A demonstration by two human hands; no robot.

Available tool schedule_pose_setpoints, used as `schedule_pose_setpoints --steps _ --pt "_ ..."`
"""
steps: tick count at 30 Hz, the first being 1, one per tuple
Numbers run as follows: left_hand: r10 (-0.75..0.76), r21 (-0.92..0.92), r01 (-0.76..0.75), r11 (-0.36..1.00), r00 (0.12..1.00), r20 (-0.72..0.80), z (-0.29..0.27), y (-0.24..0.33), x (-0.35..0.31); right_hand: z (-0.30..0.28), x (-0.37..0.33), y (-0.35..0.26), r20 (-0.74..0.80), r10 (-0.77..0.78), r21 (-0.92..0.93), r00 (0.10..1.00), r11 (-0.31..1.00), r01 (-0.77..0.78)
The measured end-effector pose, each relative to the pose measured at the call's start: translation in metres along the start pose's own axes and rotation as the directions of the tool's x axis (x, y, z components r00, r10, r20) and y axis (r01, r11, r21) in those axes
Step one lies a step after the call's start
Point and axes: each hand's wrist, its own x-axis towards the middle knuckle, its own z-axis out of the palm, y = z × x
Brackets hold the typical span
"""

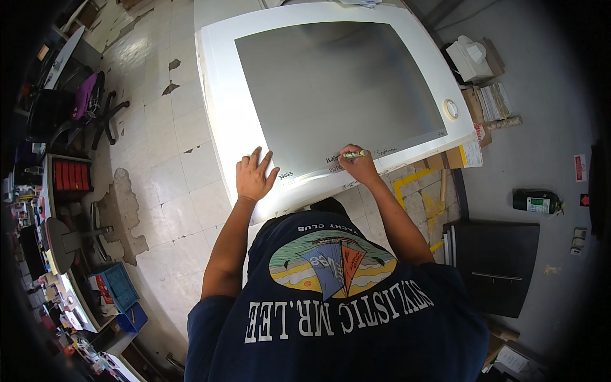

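Observation:
A large grey sheet (331, 83) lies on a white-topped table (219, 83) in front of me. Handwriting in dark ink runs along the sheet's near edge. My right hand (361, 167) is closed around a marker pen (354, 154), held over the writing near the middle of that edge. Its tip is hidden by my fingers, so I cannot tell whether it touches the sheet. My left hand (256, 176) rests flat at the sheet's near left corner, fingers spread, beside another bit of writing. Nothing is in it.
A tape roll (450, 109) lies on the table's right side. Beyond that edge are a white machine (471, 59) and stacked papers (494, 102). A black cabinet (493, 267) and a fire extinguisher (536, 201) are at right. Office chairs (89, 105) and cluttered desks stand at left.

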Motion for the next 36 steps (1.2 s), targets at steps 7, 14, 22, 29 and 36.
schedule_pose_setpoints --steps 7,14,22,29,36 --pt "0.000 0.009 0.000 1.000 1.000 0.005 0.001 -0.001 0.000 -0.004 -0.001 0.003 -0.025 -0.046 -0.003 0.999 0.999 0.046" --pt "0.007 0.018 -0.007 1.000 1.000 -0.006 0.002 -0.001 0.000 -0.019 0.004 0.011 -0.094 0.075 0.090 0.993 0.994 -0.067" --pt "-0.011 0.006 0.011 1.000 0.998 -0.064 0.009 0.001 0.003 -0.058 0.015 0.036 -0.053 0.122 0.115 0.991 0.987 -0.115" --pt "-0.218 0.067 0.236 0.970 0.954 -0.207 0.032 0.032 0.006 -0.060 0.017 0.042 0.143 -0.039 0.078 0.989 0.997 0.028" --pt "-0.210 0.123 0.239 0.963 0.954 -0.212 0.037 0.033 0.004 -0.051 0.019 0.041 0.095 -0.222 0.037 0.970 0.975 0.219"
